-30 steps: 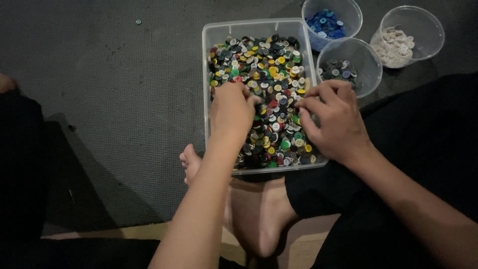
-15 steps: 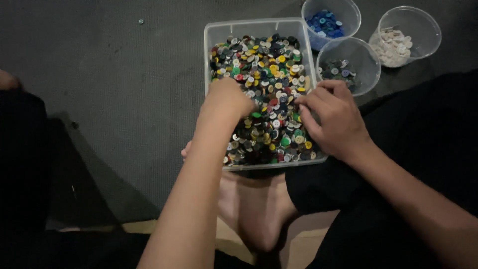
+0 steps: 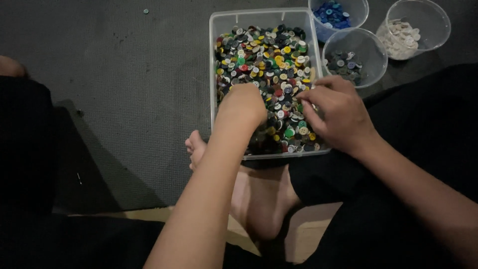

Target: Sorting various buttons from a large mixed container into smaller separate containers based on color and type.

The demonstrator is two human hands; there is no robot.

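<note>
- Both hands are down in the clear plastic bin point(image 3: 213, 60), which sits on the dark grey mat point(image 3: 124, 89) just ahead of a bare foot point(image 3: 259, 199)
- The bin is heaped with mixed buttons point(image 3: 264, 55): green, yellow, red, white, black, all jumbled together
- Left hand point(image 3: 243, 104) rests knuckles-up on the pile near the bin's front; its fingertips are buried under the hand, so I cannot tell whether they pinch anything
- Right hand point(image 3: 334, 112) works the right side of the heap, thumb and forefinger drawn close together as if nipping one button (too small to confirm what, if anything, sits between them)
- Handling, as I judge it: each button is light, hard, smooth and slippery, so a flat one likely wants lifting by its rim with two fingertips; the pile will shift and slide when pushed
- Beyond the bin stand three clear round cups: blue buttons point(image 3: 331, 12), dark grey ones point(image 3: 343, 65), white ones point(image 3: 398, 35)
- One stray button point(image 3: 146, 11) lies alone on the mat, well apart from everything
</note>
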